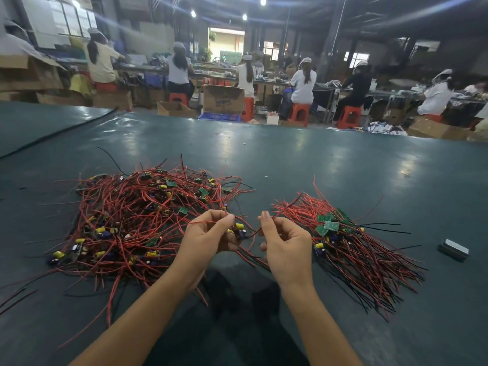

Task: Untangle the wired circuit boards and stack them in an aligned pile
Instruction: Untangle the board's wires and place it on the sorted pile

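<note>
You are holding one wired circuit board [240,231] up between your hands, just above the desk [317,159], in the gap between the two piles. Your left hand [211,233] is curling its fingers and pinching a red wire [203,222] at the fingertips. Your right hand [285,244] is pinching another lead [285,208] between thumb and forefinger, with its other fingers folding in loosely. Holding the leads apart like this is, I judge, letting you draw them straight before laying the board down.

To your left the tangled heap [137,215] is lying in a wide knot, with boards pointing every way among red and black wires. To your right the sorted pile [351,241] is sitting with its green boards gathered at one end and its wires fanning off in roughly one direction, so this board is likely heading there. The heap is looking much the larger, so most of the work is waiting.

No container is sitting on the desk; only a small grey block [453,249] is lying well to the right. Beyond the desk a cardboard box [223,99] is standing on the floor, and I cannot tell what it is holding.
</note>
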Demonstrator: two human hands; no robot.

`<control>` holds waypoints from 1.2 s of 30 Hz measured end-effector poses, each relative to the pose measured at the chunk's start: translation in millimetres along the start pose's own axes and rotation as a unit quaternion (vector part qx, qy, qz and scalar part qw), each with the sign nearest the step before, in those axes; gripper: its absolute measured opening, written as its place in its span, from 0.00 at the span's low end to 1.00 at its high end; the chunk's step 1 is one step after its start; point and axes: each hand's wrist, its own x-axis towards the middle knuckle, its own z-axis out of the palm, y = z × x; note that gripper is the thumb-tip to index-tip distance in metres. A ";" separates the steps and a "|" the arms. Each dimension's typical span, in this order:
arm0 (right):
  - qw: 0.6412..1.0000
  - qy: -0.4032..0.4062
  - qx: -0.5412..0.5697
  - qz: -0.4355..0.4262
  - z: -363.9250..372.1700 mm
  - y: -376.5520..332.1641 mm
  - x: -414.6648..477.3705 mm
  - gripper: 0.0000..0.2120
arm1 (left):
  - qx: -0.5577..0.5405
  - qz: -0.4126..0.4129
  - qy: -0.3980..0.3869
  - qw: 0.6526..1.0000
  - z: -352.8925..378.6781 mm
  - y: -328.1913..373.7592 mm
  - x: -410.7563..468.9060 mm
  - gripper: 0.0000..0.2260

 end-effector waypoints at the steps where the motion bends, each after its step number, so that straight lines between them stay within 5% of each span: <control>1: 1.000 0.002 0.003 0.009 -0.3 1.0 0.9 0.16 | -0.036 -0.019 0.011 0.999 1.2 1.0 0.7 0.04; 8: 1.000 -0.012 0.006 0.001 0.3 -0.5 -1.1 0.13 | -0.044 -0.082 -0.027 0.995 1.9 3.6 -1.9 0.13; 12: 1.000 -0.013 0.009 -0.010 -0.1 -1.6 -1.7 0.12 | -0.017 -0.089 -0.040 0.995 3.0 2.4 -2.7 0.09; 25: 0.999 -0.019 -0.033 -0.010 4.8 2.3 -5.1 0.07 | 0.040 -0.007 -0.034 0.999 6.3 -0.4 -2.7 0.10; 36: 0.999 -0.044 -0.022 -0.006 8.5 0.0 -10.1 0.14 | 0.075 0.000 -0.056 0.996 5.3 -3.2 -2.3 0.16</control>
